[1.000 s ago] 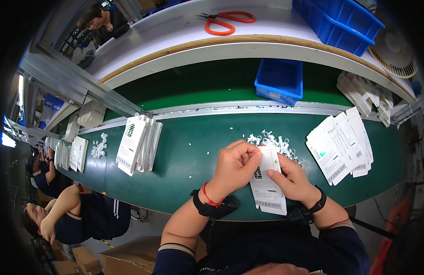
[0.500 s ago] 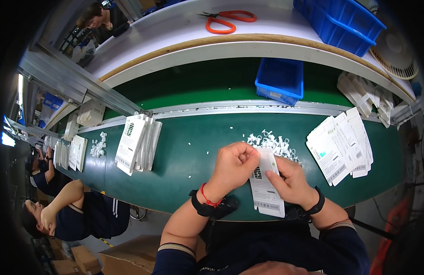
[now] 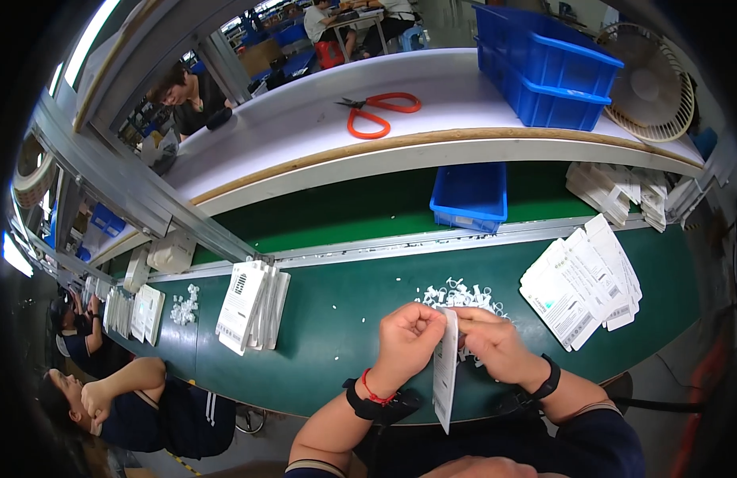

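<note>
In front of me a flat white printed box [image 3: 445,378] hangs upright, turned nearly edge-on. The thumb and fingers of my left hand [image 3: 408,338] are pinched at its top edge. On the other side my right hand [image 3: 502,344] grips the same box near the top, fingers bent round the edge. Whether a small part sits between the fingertips is hidden. Just beyond my hands lies a heap of small white plastic pieces with loops [image 3: 462,296]. Similar white boxes lie fanned out at the right [image 3: 571,291], and a stack of them [image 3: 247,307] leans at the left.
Above the green table [image 3: 328,350] runs a white shelf with red-handled snips [image 3: 380,111], stacked blue bins [image 3: 543,72] and a fan [image 3: 649,84]. A blue bin [image 3: 469,195] stands beneath the shelf. Another person [image 3: 137,398] sits at the left beside more boxes [image 3: 148,313].
The box has turned from showing its printed face to nearly edge-on. My right hand has shifted its fingers toward the box's top. The view has tilted up, revealing more of the room.
</note>
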Action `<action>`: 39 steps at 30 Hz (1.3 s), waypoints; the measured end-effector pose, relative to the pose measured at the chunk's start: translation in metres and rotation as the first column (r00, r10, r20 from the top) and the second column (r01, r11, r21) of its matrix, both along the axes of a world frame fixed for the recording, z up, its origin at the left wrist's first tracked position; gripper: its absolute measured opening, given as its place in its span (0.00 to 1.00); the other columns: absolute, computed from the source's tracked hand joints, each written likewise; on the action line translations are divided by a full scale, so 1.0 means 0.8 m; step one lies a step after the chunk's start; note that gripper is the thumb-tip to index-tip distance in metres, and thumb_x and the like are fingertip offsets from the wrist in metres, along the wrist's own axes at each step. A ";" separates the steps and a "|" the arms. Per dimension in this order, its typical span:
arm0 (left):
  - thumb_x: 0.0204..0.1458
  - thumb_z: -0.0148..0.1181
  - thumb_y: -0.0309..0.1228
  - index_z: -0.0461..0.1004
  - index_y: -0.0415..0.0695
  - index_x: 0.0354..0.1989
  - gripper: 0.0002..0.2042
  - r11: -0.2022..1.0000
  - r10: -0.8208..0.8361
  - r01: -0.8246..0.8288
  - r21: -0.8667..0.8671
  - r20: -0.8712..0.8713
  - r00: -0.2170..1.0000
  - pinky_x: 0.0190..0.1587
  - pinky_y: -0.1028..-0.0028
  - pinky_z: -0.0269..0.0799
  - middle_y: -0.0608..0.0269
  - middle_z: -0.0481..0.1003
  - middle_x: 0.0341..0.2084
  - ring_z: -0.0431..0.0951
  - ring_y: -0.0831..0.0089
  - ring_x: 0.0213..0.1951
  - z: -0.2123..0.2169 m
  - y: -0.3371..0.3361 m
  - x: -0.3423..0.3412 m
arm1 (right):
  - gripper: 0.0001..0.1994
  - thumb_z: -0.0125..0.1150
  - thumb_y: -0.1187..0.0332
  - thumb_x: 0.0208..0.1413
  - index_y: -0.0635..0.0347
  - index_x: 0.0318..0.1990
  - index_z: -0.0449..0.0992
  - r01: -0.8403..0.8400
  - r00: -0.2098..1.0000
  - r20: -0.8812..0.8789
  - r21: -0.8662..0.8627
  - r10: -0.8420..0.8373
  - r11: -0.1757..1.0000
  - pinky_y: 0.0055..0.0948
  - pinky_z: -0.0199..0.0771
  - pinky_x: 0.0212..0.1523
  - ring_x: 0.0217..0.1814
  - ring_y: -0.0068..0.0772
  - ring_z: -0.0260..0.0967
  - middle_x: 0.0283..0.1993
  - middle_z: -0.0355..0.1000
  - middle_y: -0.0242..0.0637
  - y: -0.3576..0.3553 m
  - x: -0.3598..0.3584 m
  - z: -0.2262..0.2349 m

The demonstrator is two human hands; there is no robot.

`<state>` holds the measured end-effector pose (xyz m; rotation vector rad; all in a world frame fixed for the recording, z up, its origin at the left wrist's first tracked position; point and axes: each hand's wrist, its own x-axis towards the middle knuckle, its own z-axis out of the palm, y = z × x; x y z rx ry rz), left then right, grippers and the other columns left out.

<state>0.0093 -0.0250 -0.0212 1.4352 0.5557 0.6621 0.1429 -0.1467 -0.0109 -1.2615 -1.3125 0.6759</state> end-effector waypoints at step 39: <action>0.51 0.56 0.16 0.66 0.37 0.48 0.16 0.992 -0.108 0.124 -0.032 0.310 0.945 0.43 0.82 0.68 0.64 0.72 0.36 0.72 0.82 0.39 0.012 0.019 0.009 | 0.11 0.55 0.81 0.52 0.71 0.44 0.71 0.025 0.899 -0.437 -0.037 -0.038 0.999 0.23 0.71 0.45 0.44 0.25 0.68 0.45 0.69 0.39 0.002 0.028 -0.009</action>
